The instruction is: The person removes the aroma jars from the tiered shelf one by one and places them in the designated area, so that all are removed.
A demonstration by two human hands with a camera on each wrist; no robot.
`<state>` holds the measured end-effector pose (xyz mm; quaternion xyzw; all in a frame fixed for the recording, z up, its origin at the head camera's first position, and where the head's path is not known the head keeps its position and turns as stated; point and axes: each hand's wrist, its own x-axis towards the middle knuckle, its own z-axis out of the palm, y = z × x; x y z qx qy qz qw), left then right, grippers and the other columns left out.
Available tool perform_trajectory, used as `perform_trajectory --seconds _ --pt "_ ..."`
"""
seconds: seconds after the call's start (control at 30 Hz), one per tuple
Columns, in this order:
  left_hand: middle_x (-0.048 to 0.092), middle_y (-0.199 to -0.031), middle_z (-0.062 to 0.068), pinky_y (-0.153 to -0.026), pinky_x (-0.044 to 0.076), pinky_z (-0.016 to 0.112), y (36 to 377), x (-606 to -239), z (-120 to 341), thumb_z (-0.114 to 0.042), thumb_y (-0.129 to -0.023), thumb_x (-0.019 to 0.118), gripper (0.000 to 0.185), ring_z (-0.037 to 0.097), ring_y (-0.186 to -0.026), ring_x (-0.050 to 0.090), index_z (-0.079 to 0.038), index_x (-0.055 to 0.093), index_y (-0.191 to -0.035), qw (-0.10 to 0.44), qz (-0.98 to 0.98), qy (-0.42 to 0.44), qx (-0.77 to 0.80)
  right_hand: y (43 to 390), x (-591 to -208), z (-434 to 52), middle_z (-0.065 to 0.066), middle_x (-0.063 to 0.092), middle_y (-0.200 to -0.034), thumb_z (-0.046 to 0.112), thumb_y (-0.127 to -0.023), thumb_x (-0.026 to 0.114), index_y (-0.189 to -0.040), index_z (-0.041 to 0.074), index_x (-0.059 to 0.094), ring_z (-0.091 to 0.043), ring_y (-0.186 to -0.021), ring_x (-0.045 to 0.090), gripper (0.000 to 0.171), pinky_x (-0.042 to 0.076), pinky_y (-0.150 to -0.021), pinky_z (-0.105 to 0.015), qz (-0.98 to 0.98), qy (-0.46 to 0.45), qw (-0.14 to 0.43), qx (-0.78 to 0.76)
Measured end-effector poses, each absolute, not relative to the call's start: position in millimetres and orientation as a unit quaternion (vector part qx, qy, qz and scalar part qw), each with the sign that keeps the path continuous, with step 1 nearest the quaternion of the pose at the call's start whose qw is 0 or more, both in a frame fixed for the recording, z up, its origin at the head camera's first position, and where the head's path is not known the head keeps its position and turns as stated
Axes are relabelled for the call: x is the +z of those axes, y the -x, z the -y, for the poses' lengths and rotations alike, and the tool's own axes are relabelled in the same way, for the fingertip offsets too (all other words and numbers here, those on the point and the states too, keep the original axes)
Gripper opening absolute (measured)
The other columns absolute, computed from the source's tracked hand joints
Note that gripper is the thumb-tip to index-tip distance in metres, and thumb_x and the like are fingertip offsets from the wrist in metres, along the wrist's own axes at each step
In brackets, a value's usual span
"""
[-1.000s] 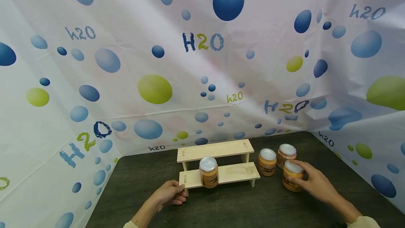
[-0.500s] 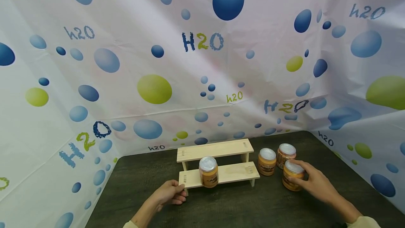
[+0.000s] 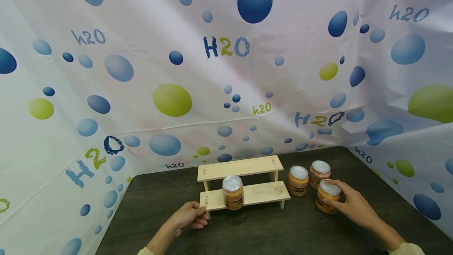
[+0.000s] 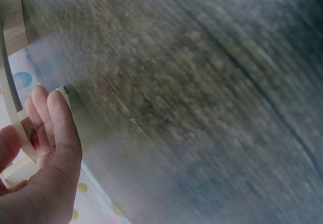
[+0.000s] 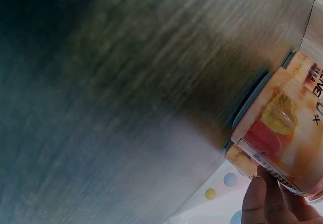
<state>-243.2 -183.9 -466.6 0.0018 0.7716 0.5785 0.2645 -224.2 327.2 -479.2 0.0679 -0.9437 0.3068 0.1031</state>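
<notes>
My left hand [image 3: 191, 215] pinches the left end of a two-step wooden display shelf [image 3: 263, 193], thumb on the lower board and fingers beneath. The left wrist view shows those fingers [image 4: 63, 120] beside the shelf's edge. An orange-labelled jar [image 3: 234, 199] with a clear ribbed lid stands upright on the lower step. Over to the right, my right hand [image 3: 355, 204] grips a similar jar [image 3: 321, 200] standing on the dark table, thumb on the near side and fingers around the far side. In the right wrist view the fingers [image 5: 270, 204] touch the jar's label [image 5: 282, 133].
Two more orange jars stand on the table [image 3: 255, 233]: one jar [image 3: 298, 182] beside the shelf's right end, another jar [image 3: 319, 174] just behind the gripped one. A white sheet [image 3: 212, 70] printed with bubbles and "H2O" encloses the table at the back and sides.
</notes>
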Motion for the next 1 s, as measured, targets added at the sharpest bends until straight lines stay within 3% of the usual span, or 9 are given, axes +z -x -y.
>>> perform_trajectory --seconds 0.33,0.63,0.8,1.0 --pt "0.062 -0.088 0.009 -0.067 0.056 0.028 242.7 -466.8 183.7 -0.025 -0.096 0.048 0.027 0.012 -0.072 0.064 0.002 0.045 -0.102 0.262 -0.772 -0.007 0.579 222.9 -481.3 -327.6 -0.016 0.053 -0.122 0.051 -0.077 0.065 -0.131 0.018 0.042 -0.02 -0.089 0.056 0.067 0.042 -0.06 -0.027 0.946 -0.059 0.1 0.303" --pt "0.063 -0.09 0.01 -0.067 0.056 0.027 242.5 -466.1 183.8 -0.025 -0.096 0.048 0.027 0.012 -0.073 0.065 0.001 0.045 -0.102 0.262 -0.771 -0.006 0.581 222.8 -479.8 -327.5 -0.019 0.05 -0.125 0.051 -0.077 0.066 -0.131 0.016 0.042 -0.031 -0.098 0.056 0.069 0.046 -0.064 -0.034 0.944 -0.064 0.098 0.31" --pt "0.063 -0.089 0.009 -0.068 0.057 0.027 242.3 -466.2 182.7 -0.024 -0.095 0.048 0.025 0.011 -0.073 0.065 0.001 0.045 -0.101 0.261 -0.771 -0.002 0.581 222.2 -478.7 -328.0 -0.02 0.047 -0.129 0.051 -0.078 0.065 -0.132 0.015 0.042 -0.04 -0.108 0.052 0.07 0.05 -0.07 -0.043 0.942 -0.065 0.095 0.314" --pt "0.063 -0.089 0.009 -0.067 0.057 0.027 242.5 -466.7 183.5 -0.025 -0.095 0.048 0.026 0.011 -0.072 0.064 0.001 0.045 -0.102 0.262 -0.77 -0.002 0.581 222.6 -479.6 -328.0 -0.02 0.048 -0.128 0.052 -0.078 0.065 -0.132 0.015 0.042 -0.039 -0.107 0.053 0.07 0.049 -0.069 -0.043 0.943 -0.063 0.097 0.311"
